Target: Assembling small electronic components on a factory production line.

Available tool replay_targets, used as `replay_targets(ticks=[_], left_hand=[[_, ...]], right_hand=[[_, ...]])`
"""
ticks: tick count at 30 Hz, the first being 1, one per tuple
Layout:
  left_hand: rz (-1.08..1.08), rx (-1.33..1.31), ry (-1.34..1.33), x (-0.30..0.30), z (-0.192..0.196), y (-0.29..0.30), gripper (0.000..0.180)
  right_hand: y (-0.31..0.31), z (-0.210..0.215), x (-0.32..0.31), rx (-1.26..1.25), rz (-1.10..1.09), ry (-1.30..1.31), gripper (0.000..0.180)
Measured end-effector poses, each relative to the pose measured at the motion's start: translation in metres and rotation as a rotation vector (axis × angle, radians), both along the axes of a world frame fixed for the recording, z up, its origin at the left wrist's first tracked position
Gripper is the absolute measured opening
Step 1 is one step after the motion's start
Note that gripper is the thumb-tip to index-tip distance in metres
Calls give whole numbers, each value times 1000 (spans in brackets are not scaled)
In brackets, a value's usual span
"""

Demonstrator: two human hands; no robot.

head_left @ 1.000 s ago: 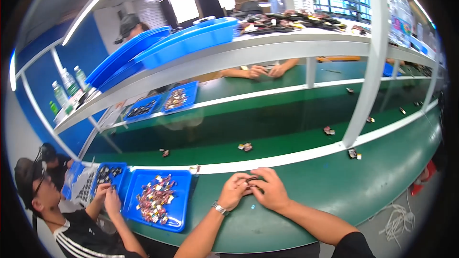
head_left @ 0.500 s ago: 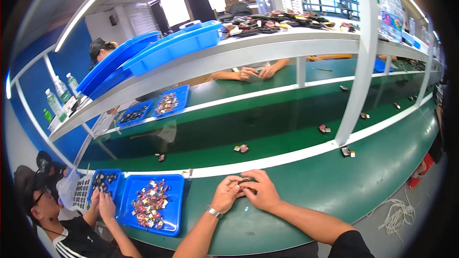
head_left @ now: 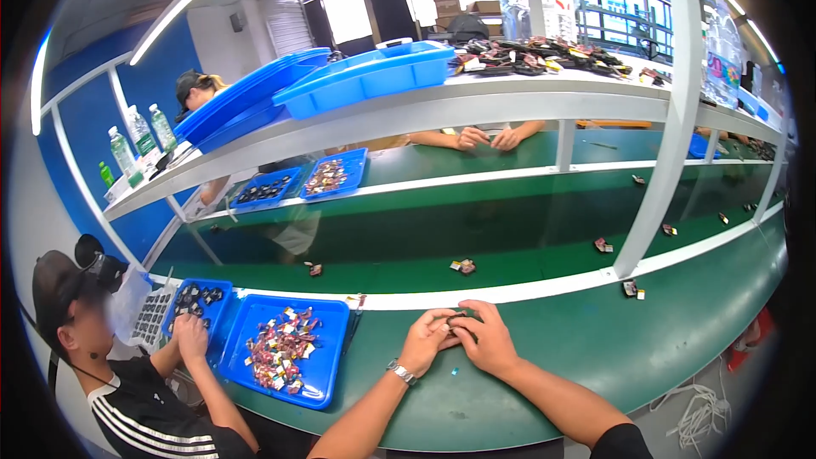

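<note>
My left hand (head_left: 425, 343), with a metal watch on its wrist, and my right hand (head_left: 488, 342) meet above the green work surface (head_left: 561, 336). The fingers of both are closed on a small dark piece (head_left: 460, 320), mostly covered by them, so its kind cannot be made out. Just below the hands, a tiny teal bit (head_left: 455, 371) lies on the surface. To the left of my left wrist stands a blue tray (head_left: 330, 372) holding a heap of small reddish parts (head_left: 282, 348) with white and yellow tabs.
At the left a co-worker (head_left: 161, 399) handles parts by a second blue tray (head_left: 223, 289) of black pieces. A white post (head_left: 659, 127) and shelf (head_left: 544, 102) rise beyond my hands. Small parts (head_left: 463, 266) lie along the green belt (head_left: 399, 268). Another person's hands (head_left: 489, 138) show across.
The whole view has shifted, so most things sit further right. The co-worker's hands have lowered toward the tray of black pieces. My hands stay together on the small dark piece.
</note>
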State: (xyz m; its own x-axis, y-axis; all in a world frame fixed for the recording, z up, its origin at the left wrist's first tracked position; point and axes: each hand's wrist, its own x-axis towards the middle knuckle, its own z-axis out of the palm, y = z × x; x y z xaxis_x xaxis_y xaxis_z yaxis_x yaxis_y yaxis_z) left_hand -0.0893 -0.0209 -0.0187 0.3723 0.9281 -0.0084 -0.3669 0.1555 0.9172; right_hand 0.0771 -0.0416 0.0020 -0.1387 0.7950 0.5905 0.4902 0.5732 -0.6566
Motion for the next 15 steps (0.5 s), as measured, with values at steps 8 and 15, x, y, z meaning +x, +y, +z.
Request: replay_targets(ticks=[8, 15], left_hand=[[-13, -7, 9, -2, 3, 2, 26], [-19, -24, 49, -3, 0, -1, 25]], right_hand=[[1, 4, -2, 168, -50, -50, 17], [-1, 2, -4, 239, -89, -107, 15]])
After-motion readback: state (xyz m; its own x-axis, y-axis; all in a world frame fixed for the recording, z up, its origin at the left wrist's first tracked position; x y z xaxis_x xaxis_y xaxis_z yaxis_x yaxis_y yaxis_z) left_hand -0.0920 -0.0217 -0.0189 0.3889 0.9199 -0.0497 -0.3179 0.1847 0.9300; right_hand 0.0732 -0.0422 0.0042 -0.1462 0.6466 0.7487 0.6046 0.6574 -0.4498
